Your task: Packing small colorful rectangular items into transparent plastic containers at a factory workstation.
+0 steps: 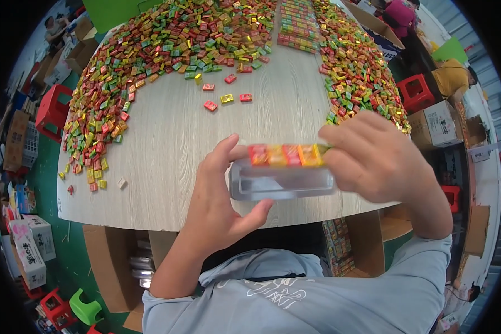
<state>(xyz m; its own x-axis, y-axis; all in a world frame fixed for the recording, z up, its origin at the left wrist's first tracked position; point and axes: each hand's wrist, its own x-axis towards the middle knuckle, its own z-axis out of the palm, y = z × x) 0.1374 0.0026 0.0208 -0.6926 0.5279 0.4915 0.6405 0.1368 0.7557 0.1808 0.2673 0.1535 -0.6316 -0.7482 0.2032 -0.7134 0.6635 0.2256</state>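
A short row of small wrapped candies [285,155], red and yellow, is held above a clear plastic box [284,188]. My right hand [373,158] is closed on the row's right end, slightly blurred by motion. At the box's left end is my left hand [214,195], its thumb along the near side and its fingers at the far left corner. A left fingertip meets the left end of the candy row. The row covers the far side of the box, and my right fingers hide part of its right end.
Loose wrapped candies [167,44] are heaped along the table's [156,150] far and left sides, with more at right. Stacked candy rows [299,25] stand at the back. Below the near edge, cardboard boxes [108,261] hold silvery cases [143,267] and packed candies [338,245].
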